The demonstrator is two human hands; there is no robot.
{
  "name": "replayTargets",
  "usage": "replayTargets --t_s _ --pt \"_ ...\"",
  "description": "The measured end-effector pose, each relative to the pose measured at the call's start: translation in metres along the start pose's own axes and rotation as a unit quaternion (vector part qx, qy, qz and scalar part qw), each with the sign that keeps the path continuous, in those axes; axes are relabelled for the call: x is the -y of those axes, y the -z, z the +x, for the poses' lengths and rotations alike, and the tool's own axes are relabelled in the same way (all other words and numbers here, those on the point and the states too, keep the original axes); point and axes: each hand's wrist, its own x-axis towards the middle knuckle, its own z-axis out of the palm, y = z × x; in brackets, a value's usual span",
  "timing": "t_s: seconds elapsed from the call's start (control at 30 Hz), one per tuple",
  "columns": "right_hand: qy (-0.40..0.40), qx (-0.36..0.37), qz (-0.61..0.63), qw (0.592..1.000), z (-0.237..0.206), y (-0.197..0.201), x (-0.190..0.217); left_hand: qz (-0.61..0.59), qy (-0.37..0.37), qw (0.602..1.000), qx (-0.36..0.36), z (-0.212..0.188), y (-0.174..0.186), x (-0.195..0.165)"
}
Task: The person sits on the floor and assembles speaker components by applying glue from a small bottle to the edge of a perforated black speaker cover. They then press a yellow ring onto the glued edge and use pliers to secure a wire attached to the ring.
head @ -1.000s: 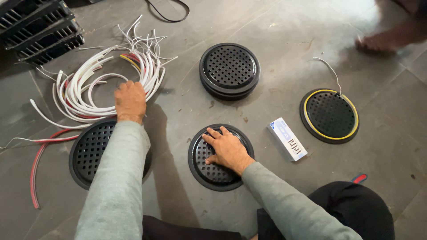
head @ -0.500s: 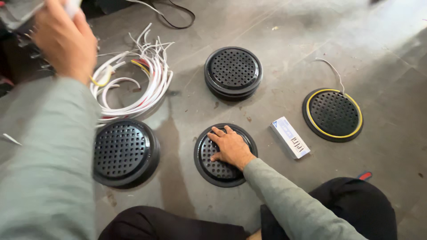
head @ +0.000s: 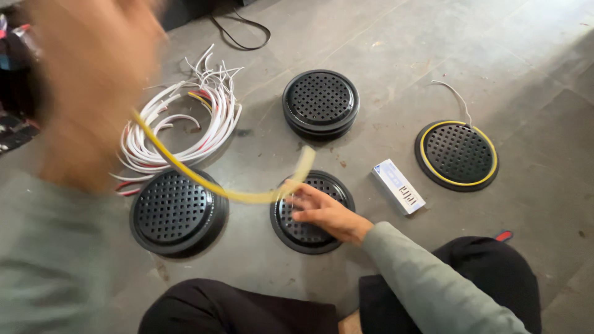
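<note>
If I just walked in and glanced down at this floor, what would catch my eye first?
Probably the yellow strip arcing across the middle, from the blurred left hand raised close at upper left down to the right hand, which rests on the front black perforated disc. Next, the bundle of white wires coiled behind, and the yellow-rimmed disc set apart at right.
</note>
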Motion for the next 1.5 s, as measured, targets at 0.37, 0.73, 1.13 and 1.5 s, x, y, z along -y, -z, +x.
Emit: replayTargets --t_s 0.37,0.73,1.13,1.5 --pt "-0.112 -0.062 0.14 0.982 -0.084 -0.048 -0.003 0.022 0.277 0.836 0.473 -0.243 -0.125 -0.065" --pt "-0.226 -0.329 0.114 0.91 -0.069 -0.056 -0.052 0.062 0.316 0.763 0.56 -0.298 -0.144 -0.019" --pt "-0.234 -0.534 -0.089 0.807 -0.091 -0.04 -0.115 0.071 0.293 0.718 0.628 -0.292 -0.142 -0.024" --pt "0.014 -0.587 -0.127 0.799 -0.07 0.048 -0.066 0.034 0.328 0.663 0.672 -0.281 -0.136 -0.028"
